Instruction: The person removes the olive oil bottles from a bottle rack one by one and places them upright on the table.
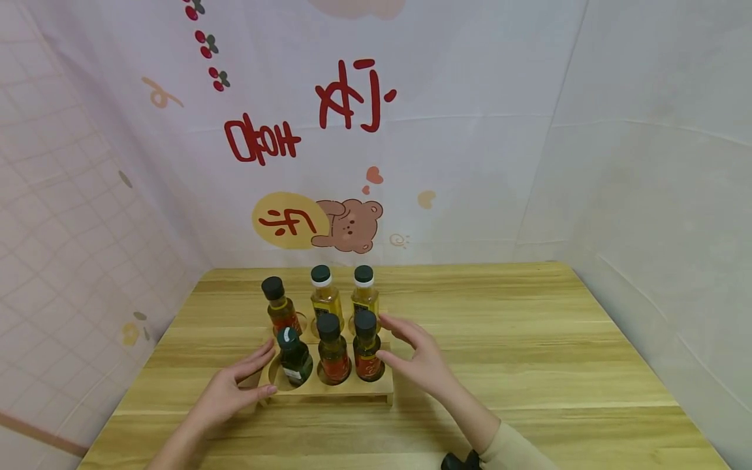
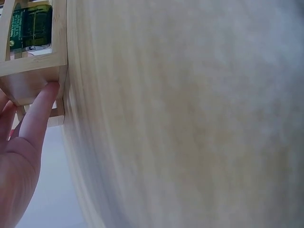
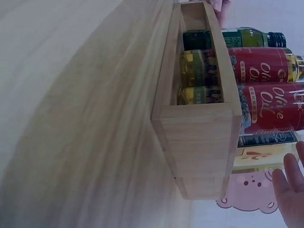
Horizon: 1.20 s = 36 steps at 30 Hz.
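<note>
A two-tier wooden rack (image 1: 364, 388) holds several bottles. In its front row are a dark green bottle (image 1: 296, 364) leaning at the left, a red-labelled olive oil bottle (image 1: 335, 365), and another olive oil bottle (image 1: 368, 363) at the right. Behind them stand a dark-capped bottle (image 1: 283, 312) and two yellow oil bottles with white collars (image 1: 326, 301). My left hand (image 1: 226, 391) touches the rack's left end, its thumb (image 2: 40, 114) against the wood. Beside the front-right bottle my right hand (image 1: 420, 359) is spread, fingers extended, apart from the rack's end panel in the right wrist view.
The rack stands on a wood-grain table (image 1: 529, 365), toward its left half. A white cloth (image 1: 470, 163) with a printed bear hangs along the back edge, and cloth walls rise at both sides. A black object (image 1: 461, 461) shows by the right wrist.
</note>
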{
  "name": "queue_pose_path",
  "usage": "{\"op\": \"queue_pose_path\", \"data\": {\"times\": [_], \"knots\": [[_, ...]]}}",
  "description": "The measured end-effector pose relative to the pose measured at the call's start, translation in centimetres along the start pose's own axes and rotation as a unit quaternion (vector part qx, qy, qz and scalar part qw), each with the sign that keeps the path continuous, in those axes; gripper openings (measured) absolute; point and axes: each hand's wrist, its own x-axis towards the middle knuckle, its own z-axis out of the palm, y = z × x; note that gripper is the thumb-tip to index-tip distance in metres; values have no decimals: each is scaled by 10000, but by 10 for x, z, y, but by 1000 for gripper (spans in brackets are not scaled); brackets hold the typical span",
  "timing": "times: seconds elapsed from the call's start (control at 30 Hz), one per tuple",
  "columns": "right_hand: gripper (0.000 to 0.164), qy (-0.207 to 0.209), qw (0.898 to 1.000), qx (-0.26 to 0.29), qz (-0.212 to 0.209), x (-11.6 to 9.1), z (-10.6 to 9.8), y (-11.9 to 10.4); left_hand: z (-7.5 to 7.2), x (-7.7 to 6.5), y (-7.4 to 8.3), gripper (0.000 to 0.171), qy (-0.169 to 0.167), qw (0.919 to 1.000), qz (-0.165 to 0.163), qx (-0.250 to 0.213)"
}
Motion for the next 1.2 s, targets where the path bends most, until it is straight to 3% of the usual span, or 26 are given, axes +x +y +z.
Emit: {"op": "queue_pose_path", "data": {"times": [0.13,0.27,0.77,1.13,1.2], "knots": [[55,74,9997,175,152,6,-1,-20,-1,0,-2,68,-16,10000,-23,-17],[53,119,9983,429,366,11,2,-25,-1,0,-3,67,13,10000,-40,-20],[46,262,9972,554,437,18,11,-34,-1,0,-3,66,-5,9999,2,-142],[43,352,9969,551,431,20,14,-39,-1,1,1,65,-6,10000,42,24],[43,384,9970,538,413,20,17,-29,-1,1,1,65,-20,10000,48,9]]}}
